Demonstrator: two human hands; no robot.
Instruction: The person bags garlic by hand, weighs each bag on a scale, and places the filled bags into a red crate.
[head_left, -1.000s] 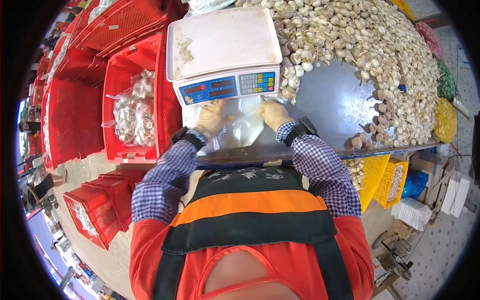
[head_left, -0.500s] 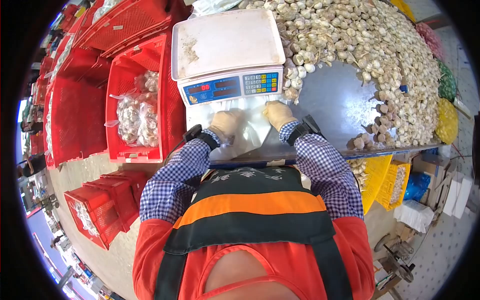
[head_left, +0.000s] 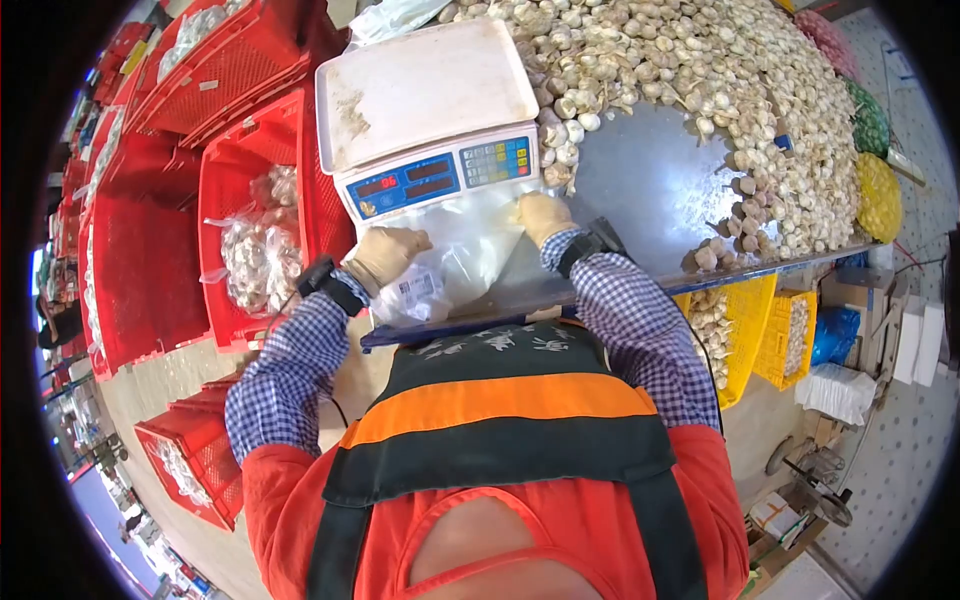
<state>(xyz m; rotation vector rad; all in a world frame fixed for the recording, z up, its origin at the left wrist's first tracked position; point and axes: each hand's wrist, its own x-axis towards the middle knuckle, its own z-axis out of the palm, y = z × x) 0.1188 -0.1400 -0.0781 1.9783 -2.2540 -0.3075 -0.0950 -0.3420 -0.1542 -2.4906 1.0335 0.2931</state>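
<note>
L hand (head_left: 385, 255) and R hand (head_left: 545, 215), both gloved, pinch opposite edges of a clear plastic bag (head_left: 460, 250) lying on the counter (head_left: 640, 185) just below the scale (head_left: 420, 100). Bag looks v. light, limp and slippery (esp. w/ gloves), so it's prob. best gripped at the rim, not mid-film.

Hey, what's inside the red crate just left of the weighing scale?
Clear bags of garlic bulbs lie piled in the red crate. The crate's floor beneath them is covered, so anything underneath cannot be seen.
</note>
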